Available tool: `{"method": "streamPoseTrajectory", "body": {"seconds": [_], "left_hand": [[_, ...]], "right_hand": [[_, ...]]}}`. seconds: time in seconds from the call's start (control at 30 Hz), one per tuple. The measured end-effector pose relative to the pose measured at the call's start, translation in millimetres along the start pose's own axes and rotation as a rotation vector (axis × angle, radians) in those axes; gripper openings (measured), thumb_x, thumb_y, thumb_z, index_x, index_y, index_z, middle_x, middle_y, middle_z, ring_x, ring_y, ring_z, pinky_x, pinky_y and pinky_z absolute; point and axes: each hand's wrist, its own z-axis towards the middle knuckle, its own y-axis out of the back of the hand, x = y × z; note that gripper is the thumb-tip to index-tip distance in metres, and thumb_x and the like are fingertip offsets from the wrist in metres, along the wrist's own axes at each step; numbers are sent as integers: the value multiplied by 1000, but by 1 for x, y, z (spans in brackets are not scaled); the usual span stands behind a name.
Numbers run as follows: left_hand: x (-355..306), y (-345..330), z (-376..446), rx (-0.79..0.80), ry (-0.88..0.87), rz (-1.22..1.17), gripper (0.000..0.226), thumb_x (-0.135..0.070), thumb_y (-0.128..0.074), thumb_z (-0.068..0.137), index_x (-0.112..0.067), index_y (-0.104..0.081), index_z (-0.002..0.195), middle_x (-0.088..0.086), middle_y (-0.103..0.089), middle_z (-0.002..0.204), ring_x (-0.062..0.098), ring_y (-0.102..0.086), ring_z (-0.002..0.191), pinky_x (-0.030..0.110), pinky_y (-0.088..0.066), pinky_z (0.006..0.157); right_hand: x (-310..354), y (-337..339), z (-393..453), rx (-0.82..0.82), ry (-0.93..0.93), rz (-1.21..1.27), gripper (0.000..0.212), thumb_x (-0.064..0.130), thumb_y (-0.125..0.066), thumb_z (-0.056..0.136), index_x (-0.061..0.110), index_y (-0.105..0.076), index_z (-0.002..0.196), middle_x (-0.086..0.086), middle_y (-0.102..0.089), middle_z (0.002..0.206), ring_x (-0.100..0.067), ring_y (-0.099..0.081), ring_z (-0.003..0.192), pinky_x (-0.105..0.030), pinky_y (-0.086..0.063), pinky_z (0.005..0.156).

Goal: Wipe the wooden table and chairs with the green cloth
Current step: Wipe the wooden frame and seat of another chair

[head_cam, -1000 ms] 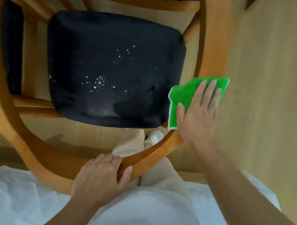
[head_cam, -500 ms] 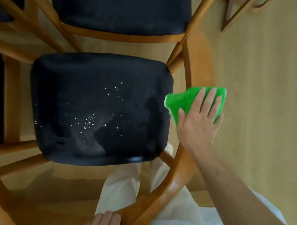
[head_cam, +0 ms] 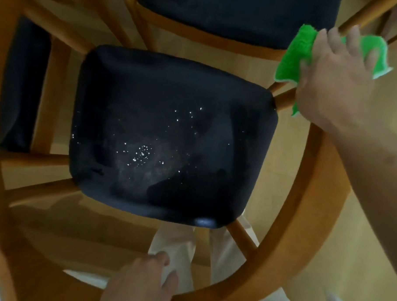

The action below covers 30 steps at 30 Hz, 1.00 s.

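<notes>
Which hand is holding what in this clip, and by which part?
The right hand grips the green cloth around its bunched middle, wrapped over the chair's wooden rail. The left hand rests on the same rail; whether its fingers curl round it cannot be told.

Green cloth, white-edged, is bunched over the curved wooden chair rail at upper right, where the rail meets a spindle. Chair seat is black, speckled with white crumbs. Contact point is blurred, probably touching.
</notes>
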Motion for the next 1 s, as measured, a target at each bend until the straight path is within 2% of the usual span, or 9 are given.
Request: {"method": "streamPoseTrajectory", "body": {"seconds": [0.1, 0.27, 0.37, 0.47, 0.57, 0.67, 0.77, 0.87, 1.0], "left_hand": [[-26, 20, 36, -170, -108, -267, 17, -54, -39, 93, -39, -47, 89, -14, -59, 80, 2, -57, 75, 24, -45, 63], [-42, 40, 81, -322, -198, -429, 24, -52, -44, 93, -34, -57, 101, -13, -64, 77, 1, -56, 71, 22, -44, 60], [-31, 41, 88, -331, -224, -425, 25, -52, -43, 93, -35, -57, 105, -14, -62, 84, 3, -55, 75, 23, -42, 61], [-5, 49, 91, -330, -147, -427, 25, -53, -44, 93, -35, -57, 104, -14, -63, 85, 1, -56, 78, 22, -46, 66], [33, 67, 95, -347, -24, -472, 23, -49, -47, 93, -32, -61, 101, -13, -65, 85, 1, -57, 80, 22, -46, 68], [74, 87, 106, -515, 144, -583, 27, -43, -52, 93, -25, -61, 111, -1, -66, 106, 25, -59, 102, 36, -47, 84], [112, 96, 126, -611, 336, -757, 50, -42, -53, 93, -15, -44, 135, 12, -52, 133, 33, -49, 118, 43, -40, 96], [137, 89, 145, -615, 475, -987, 61, -44, -56, 92, -15, -36, 141, 11, -46, 139, 35, -46, 122, 47, -39, 99], [142, 74, 155, -693, 462, -1095, 61, -40, -55, 94, -17, -30, 145, 9, -38, 145, 34, -43, 127, 51, -36, 107]], "right_hand": [[25, -19, 5, 97, 114, 15, 56, 30, -31, 103, 9, -17, 152, -15, -23, 157, -35, -10, 147, -59, -5, 115], [82, -87, -1, 634, 99, 265, 62, 32, -30, 105, 8, 1, 154, -16, -3, 161, -32, -4, 148, -44, -10, 118], [103, -126, -24, 767, 26, 346, 76, 46, -33, 102, 13, 14, 152, -14, 22, 158, -32, 14, 147, -46, -3, 118], [114, -144, -29, 685, -43, 388, 79, 57, -28, 98, 18, 14, 152, -13, 27, 157, -34, 20, 145, -59, -3, 114], [111, -148, -2, 631, -69, 381, 77, 65, -19, 96, 23, 14, 152, -11, 27, 157, -35, 22, 144, -63, 3, 111], [102, -154, 32, 572, -74, 303, 74, 62, -17, 97, 22, 11, 153, -10, 21, 159, -35, 19, 145, -66, 2, 112], [110, -164, 34, 508, -93, 208, 77, 62, -19, 97, 19, 13, 153, -12, 21, 159, -37, 21, 144, -67, 5, 110], [131, -178, 3, 393, 8, 136, 80, 61, -18, 96, 12, 11, 152, -20, 19, 158, -42, 18, 143, -70, 4, 108], [166, -195, -67, 360, 235, 25, 82, 61, -16, 94, 9, 10, 151, -25, 13, 157, -49, 9, 142, -72, 0, 106]]}}
